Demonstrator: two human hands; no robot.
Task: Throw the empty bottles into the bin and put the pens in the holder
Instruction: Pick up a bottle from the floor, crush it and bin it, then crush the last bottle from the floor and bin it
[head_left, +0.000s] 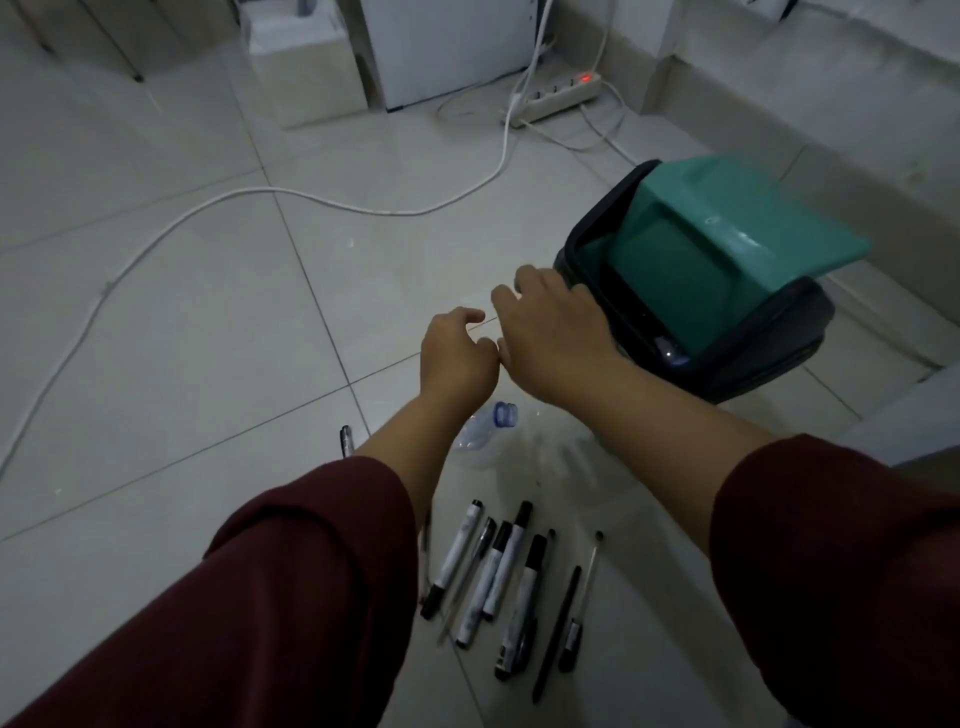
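Observation:
A dark bin (769, 343) with a green swing lid (727, 228) stands on the tiled floor at the right. My right hand (556, 332) hovers palm down beside the bin's near left rim, fingers apart, holding nothing. My left hand (457, 353) is just left of it, fingers loosely curled and empty, the two hands almost touching. A clear empty bottle (483, 428) lies on the floor below my hands, partly hidden by my left forearm. Several pens and markers (509, 577) lie in a loose row nearer to me. No pen holder is visible.
A white cable (223, 200) runs across the floor to a power strip (561, 96) with a red light at the back. White boxes (306, 67) stand against the far wall. A raised ledge (810, 104) borders the right side behind the bin.

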